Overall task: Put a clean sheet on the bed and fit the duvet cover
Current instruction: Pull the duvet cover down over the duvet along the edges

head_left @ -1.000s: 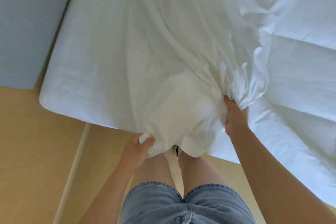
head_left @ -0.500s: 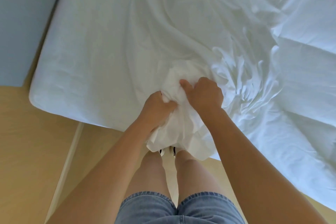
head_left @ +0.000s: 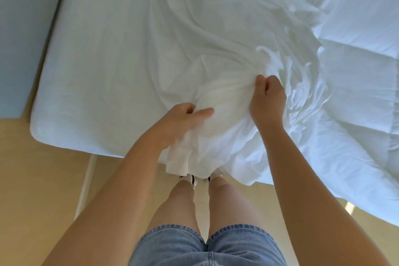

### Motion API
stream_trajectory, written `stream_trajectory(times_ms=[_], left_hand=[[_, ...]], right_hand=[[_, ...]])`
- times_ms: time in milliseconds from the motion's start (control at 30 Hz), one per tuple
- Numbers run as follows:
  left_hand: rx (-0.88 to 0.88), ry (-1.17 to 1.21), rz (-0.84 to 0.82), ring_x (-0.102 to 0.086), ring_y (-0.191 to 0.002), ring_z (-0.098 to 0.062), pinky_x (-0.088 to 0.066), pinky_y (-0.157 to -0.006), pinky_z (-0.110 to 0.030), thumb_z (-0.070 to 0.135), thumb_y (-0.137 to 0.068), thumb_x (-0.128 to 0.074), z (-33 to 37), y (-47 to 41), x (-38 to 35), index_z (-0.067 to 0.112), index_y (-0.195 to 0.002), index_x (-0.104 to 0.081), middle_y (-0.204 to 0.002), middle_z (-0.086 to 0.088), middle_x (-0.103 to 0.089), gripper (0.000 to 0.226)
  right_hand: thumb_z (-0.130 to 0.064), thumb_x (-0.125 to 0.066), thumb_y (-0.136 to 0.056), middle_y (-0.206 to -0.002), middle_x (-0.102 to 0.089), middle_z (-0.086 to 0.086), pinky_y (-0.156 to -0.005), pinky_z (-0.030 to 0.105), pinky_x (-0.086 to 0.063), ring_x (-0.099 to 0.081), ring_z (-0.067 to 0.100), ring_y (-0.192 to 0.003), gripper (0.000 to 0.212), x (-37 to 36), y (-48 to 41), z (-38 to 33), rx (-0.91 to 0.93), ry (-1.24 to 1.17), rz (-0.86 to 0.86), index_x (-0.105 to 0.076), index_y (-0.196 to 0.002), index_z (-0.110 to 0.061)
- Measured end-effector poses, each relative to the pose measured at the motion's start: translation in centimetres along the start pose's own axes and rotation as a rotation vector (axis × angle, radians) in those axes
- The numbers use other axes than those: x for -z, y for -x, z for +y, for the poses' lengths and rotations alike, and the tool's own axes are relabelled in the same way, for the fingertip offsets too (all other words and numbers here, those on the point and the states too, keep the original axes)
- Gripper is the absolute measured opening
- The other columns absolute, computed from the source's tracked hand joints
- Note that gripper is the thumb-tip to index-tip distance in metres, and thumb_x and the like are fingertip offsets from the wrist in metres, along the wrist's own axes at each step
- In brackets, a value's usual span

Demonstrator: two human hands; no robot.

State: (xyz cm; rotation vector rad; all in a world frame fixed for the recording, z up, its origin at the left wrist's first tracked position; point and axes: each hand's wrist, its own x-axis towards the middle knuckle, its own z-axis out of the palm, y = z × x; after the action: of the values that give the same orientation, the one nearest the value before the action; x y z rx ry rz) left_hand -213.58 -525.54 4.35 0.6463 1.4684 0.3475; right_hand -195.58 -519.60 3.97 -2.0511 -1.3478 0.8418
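Observation:
A white sheeted mattress (head_left: 97, 71) fills the upper left, its corner near the floor. Crumpled white duvet cover fabric (head_left: 216, 56) lies across the middle, and a bunch of it hangs over the bed's near edge in front of my legs. The quilted white duvet (head_left: 358, 45) lies at the right. My right hand (head_left: 267, 101) has its fingers curled and grips a fold of the cover. My left hand (head_left: 185, 119) is blurred and lies on the bunched fabric with thumb and fingers loosely extended.
A grey-blue wall (head_left: 21, 28) runs along the bed's left side. Light wooden floor (head_left: 36, 179) lies below, crossed by a white strip (head_left: 86, 179). My bare legs, denim shorts (head_left: 205, 246) and shoes (head_left: 194, 179) stand right against the bed's edge.
My hands, close together on the bunch half a second ago, have spread apart. The right one moved up and right with fabric in it. The left one loosened its grip and slid left.

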Motion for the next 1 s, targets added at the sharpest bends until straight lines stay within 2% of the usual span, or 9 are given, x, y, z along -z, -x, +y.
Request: stream_trajectory(times_ms=[67,133,300,433,533,700,800,933,1000], left_hand=[[0.051,0.006,-0.003,-0.067,-0.099,-0.023,-0.049,-0.096,-0.041,0.051,-0.085,-0.060,0.7,-0.9,1.3,0.014,-0.107,-0.068,-0.107,-0.006,-0.070,0.044],[0.039,0.022,0.038,-0.067,-0.097,-0.026,-0.050,-0.095,-0.041,0.046,-0.087,-0.061,1.6,-2.0,1.7,0.010,-0.104,-0.070,-0.104,-0.009,-0.071,0.041],[-0.120,-0.002,0.227,-0.056,-0.065,-0.020,-0.046,-0.056,-0.023,0.029,-0.084,-0.069,4.0,-4.7,0.6,0.009,-0.082,-0.063,-0.076,-0.011,-0.060,0.021],[-0.259,0.069,0.323,-0.055,-0.063,-0.019,-0.046,-0.060,-0.027,0.023,-0.081,-0.073,6.6,-6.5,-0.1,0.011,-0.069,-0.060,-0.071,-0.010,-0.059,0.021],[-0.320,0.025,0.291,-0.060,-0.058,-0.013,-0.049,-0.058,-0.019,0.022,-0.079,-0.075,8.7,-7.6,0.2,0.015,-0.068,-0.065,-0.069,-0.003,-0.065,0.017],[-0.423,-0.109,0.386,-0.057,-0.060,-0.003,-0.042,-0.056,-0.008,0.024,-0.083,-0.071,9.6,-10.6,1.5,0.012,-0.072,-0.069,-0.068,0.007,-0.064,0.016],[-0.518,-0.318,0.530,-0.060,-0.075,-0.016,-0.042,-0.066,-0.021,0.027,-0.089,-0.062,8.1,-11.7,1.1,0.005,-0.079,-0.070,-0.079,-0.004,-0.068,0.025],[-0.426,-0.406,0.595,-0.056,-0.078,-0.018,-0.042,-0.068,-0.029,0.045,-0.094,-0.051,5.2,-10.2,0.5,0.013,-0.086,-0.059,-0.081,0.003,-0.060,0.034],[-0.263,-0.574,0.631,-0.053,-0.068,-0.022,-0.036,-0.060,-0.030,0.060,-0.092,-0.038,3.9,-8.3,0.5,0.015,-0.073,-0.050,-0.068,0.005,-0.054,0.050]], right_hand=[[-0.023,-0.037,-0.101,-0.059,-0.033,-0.008,-0.048,0.018,-0.029,-0.030,0.005,-0.051,0.037,-0.6,-0.8,-0.8,0.030,0.050,0.004,-0.029,-0.065,-0.019],[-0.024,-0.034,-0.101,-0.059,-0.035,-0.008,-0.049,0.024,-0.025,-0.032,0.005,-0.051,0.030,-1.1,-1.6,-1.1,0.028,0.075,0.039,-0.035,-0.073,-0.014],[-0.029,-0.031,-0.102,-0.058,-0.039,-0.007,-0.048,0.027,-0.023,-0.037,0.009,-0.051,0.024,-1.5,-2.5,-0.3,0.065,0.194,0.033,-0.036,-0.087,-0.011],[-0.029,-0.034,-0.101,-0.059,-0.038,-0.008,-0.046,0.018,-0.029,-0.037,0.009,-0.052,0.023,0.5,-4.4,0.5,0.027,0.160,0.140,-0.037,-0.086,-0.011],[-0.028,-0.035,-0.101,-0.058,-0.038,-0.008,-0.044,0.012,-0.031,-0.035,0.005,-0.050,0.025,1.1,-5.2,0.5,0.034,0.154,0.144,-0.038,-0.084,-0.010],[-0.038,-0.044,-0.097,-0.060,-0.042,-0.007,-0.058,0.030,-0.033,-0.039,0.008,-0.054,0.030,0.1,-5.2,0.4,0.048,0.167,-0.004,-0.041,-0.085,-0.011],[-0.055,-0.059,-0.084,-0.059,-0.042,-0.007,-0.058,0.030,-0.033,-0.041,0.010,-0.055,0.045,-0.7,-5.1,0.3,0.033,0.246,-0.083,-0.041,-0.073,-0.015],[-0.039,-0.057,-0.090,-0.049,-0.032,-0.005,-0.049,0.030,-0.023,-0.030,0.010,-0.046,0.049,-1.4,-5.3,0.5,0.111,0.305,-0.061,-0.026,-0.057,-0.021],[-0.032,-0.052,-0.095,-0.049,-0.029,-0.007,-0.046,0.027,-0.021,-0.027,0.009,-0.045,0.048,-1.5,-5.6,0.6,0.120,0.291,-0.026,-0.023,-0.057,-0.022]])
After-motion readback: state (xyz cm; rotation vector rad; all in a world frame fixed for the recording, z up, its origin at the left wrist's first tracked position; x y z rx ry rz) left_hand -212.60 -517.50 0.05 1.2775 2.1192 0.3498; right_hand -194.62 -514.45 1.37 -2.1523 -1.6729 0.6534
